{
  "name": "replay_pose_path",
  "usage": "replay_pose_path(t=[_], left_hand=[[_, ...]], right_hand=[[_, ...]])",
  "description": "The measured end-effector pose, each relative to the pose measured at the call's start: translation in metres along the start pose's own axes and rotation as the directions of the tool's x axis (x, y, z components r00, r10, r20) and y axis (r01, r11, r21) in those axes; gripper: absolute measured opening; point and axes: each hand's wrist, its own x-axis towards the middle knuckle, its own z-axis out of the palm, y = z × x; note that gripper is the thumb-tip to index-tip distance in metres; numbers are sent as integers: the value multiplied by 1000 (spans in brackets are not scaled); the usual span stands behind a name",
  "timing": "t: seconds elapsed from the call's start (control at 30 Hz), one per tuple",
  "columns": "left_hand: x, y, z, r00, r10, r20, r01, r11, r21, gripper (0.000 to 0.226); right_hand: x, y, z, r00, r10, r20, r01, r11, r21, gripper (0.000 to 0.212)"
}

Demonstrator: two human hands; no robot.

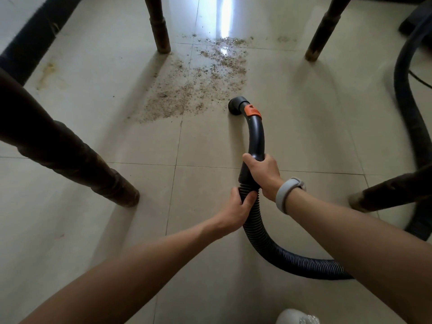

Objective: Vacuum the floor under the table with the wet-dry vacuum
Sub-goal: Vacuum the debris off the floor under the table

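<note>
I hold the vacuum hose with both hands over the pale tiled floor (pixel 81 230). My right hand (pixel 261 171) grips the smooth curved wand (pixel 256 136) at its near end, fingers wrapped round it, a grey band (pixel 288 192) on that wrist. My left hand (pixel 236 209) grips the ribbed hose (pixel 257 232) just below the right hand, thumb over the top and fingers curled underneath; the two hands nearly touch.

From my right hand the wand arches away from me and bends left to an orange collar (pixel 252 111), then ends in a black nozzle (pixel 237 105) that sits low at the floor. The nozzle is right at the near right edge of a patch of debris (pixel 198 85), a spread of tan crumbs and sawdust-like grit that runs from there toward the far side, thickest between the two far legs.

Four dark wooden legs stand around this patch: a near left leg (pixel 70 164), a far left leg (pixel 157 26), a far right leg (pixel 325 29) and a near right leg (pixel 392 190). The debris lies inside them.

Behind my hands the ribbed hose loops down, passes under my right forearm and goes off right. A further stretch of dark hose (pixel 406 94) curves along the right edge of the scene. A yellowish stain (pixel 48 72) marks the tiles at far left, beside a dark skirting strip (pixel 35 36).
</note>
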Motion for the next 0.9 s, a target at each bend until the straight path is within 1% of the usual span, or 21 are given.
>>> replay_pose_path(t=[0.13,0.37,0.47,0.53,0.7,0.8,0.83,0.9], left_hand=[[-3,-3,-8,1000,-28,6,29,999,-23,37],[-14,-4,-31,998,-55,-23,52,995,-85,41],[-20,-5,-42,997,-83,-11,81,992,-98,43],[-24,-8,-50,995,-96,-1,95,991,-91,44],[-35,-14,-60,996,-90,-11,89,991,-101,43],[-42,-15,-60,998,-65,5,65,991,-116,29],[-45,-15,-59,998,-61,12,62,992,-114,30],[-48,-19,-56,997,-73,29,75,993,-92,42]], right_hand=[[-6,-4,8,996,-28,80,27,999,17,22],[-17,-14,30,985,-31,169,26,999,29,19],[-22,-19,40,976,-42,213,36,999,34,15],[-27,-20,47,972,-43,231,38,999,28,18],[-36,-22,60,964,-34,264,38,999,-9,23],[-42,-21,61,957,-35,288,58,996,-69,26],[-44,-21,61,955,-38,293,69,993,-96,26],[-48,-19,58,950,-42,309,86,988,-132,24]])
